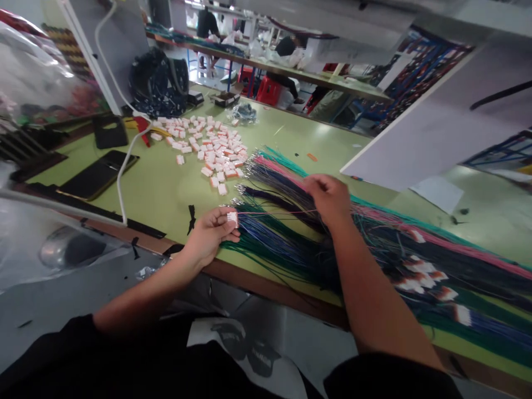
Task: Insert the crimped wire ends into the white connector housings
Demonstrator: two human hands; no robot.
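My left hand (216, 228) is closed around a small white connector housing (232, 219) near the table's front edge. From this housing a thin pink wire (274, 212) stretches right, passing under my right hand (330, 198). The right hand's thumb and forefinger are pinched at the pink wire bundle (282, 169); its fingertips are partly hidden. Below and between the hands lie bundles of blue wires (270, 235) and green wires (253, 249), with dark wires (270, 197) above them. Metal terminals (251, 163) show at the wires' left ends.
Loose white and orange connector housings (220, 147) are scattered at the back left. Wired housings (419, 274) lie on the wires at right. A phone (97, 174), a white cable (124, 166) and a dark bag (160, 83) occupy the left. A white panel (432, 111) overhangs the right.
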